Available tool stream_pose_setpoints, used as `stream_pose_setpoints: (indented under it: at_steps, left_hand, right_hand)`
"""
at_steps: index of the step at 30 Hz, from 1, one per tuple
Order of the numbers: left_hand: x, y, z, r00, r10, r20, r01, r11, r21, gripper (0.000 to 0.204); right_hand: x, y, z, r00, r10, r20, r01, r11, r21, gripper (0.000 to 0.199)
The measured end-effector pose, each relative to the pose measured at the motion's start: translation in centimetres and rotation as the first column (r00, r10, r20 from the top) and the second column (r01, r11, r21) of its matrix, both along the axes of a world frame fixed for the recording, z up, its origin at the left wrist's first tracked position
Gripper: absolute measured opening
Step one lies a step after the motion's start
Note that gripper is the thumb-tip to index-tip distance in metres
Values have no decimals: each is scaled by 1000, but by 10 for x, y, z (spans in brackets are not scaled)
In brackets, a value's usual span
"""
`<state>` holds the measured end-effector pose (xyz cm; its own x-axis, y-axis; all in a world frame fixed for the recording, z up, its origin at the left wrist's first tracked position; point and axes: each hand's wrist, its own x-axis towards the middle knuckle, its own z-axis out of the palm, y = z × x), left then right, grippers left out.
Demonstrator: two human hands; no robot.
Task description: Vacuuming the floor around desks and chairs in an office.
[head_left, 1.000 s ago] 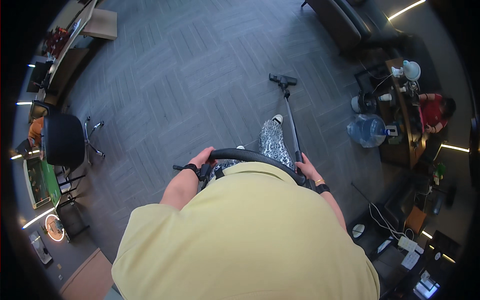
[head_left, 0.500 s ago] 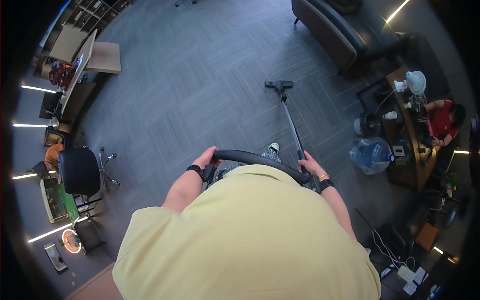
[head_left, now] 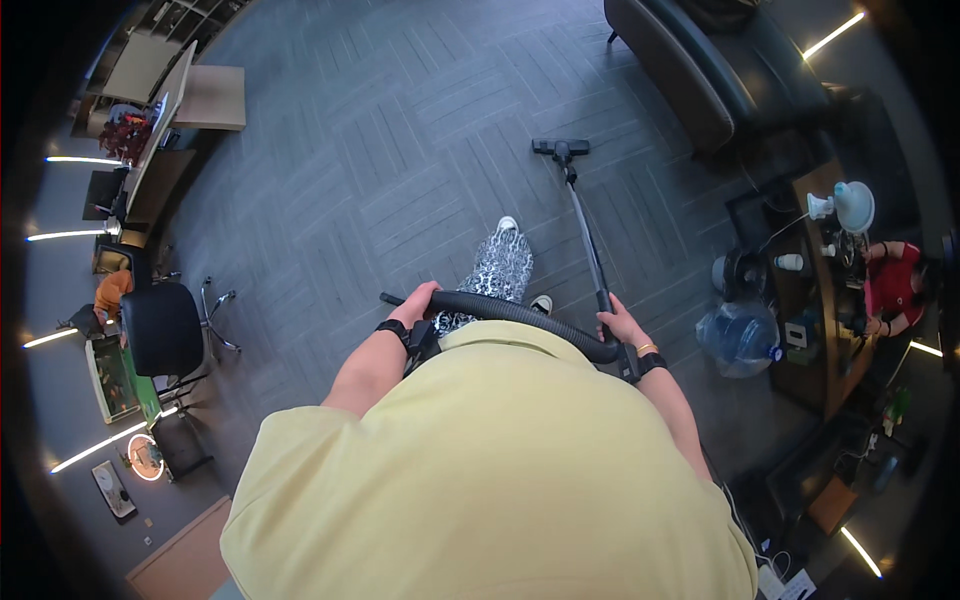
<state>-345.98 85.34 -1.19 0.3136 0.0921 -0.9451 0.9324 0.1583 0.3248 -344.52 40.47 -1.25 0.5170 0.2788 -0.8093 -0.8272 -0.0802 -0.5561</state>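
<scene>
A vacuum cleaner's grey wand slopes away from me over the floor to a black floor head, which lies flat on the carpet tiles. My right hand is closed around the wand's upper end, beside the handle. From there the black ribbed hose curves left across my front. My left hand grips this hose near its far left part, and a short dark end sticks out beyond the fingers. Both wrists wear black bands. The vacuum's body is not visible.
Grey patterned carpet spreads ahead. A dark leather sofa stands far right. At right, a large water bottle in plastic sits by a wooden desk, where a person in red sits. An office chair is at left.
I have stepped forward; one patterned trouser leg and shoe now reach ahead. The floor head sits slightly farther off in view. The desk and water bottle have shifted downward. Both hands keep their hold.
</scene>
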Motion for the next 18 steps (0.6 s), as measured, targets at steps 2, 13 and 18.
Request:
stream_pose_setpoints:
  at_steps: [2, 13, 18]
  left_hand:
    - [26, -2, -1, 995, -95, 6, 95, 995, -11, 20]
    - [189, 10, -14, 996, -25, 87, 32, 997, -73, 24]
    - [247, 28, 4, 991, 70, 112, -57, 992, -116, 25]
  right_hand:
    - [22, 3, 6, 1000, -14, 2, 14, 999, -36, 68]
    - [183, 18, 29, 969, 236, 70, -213, 946, -243, 65]
    - [276, 40, 51, 951, 308, 14, -280, 881, -382, 64]
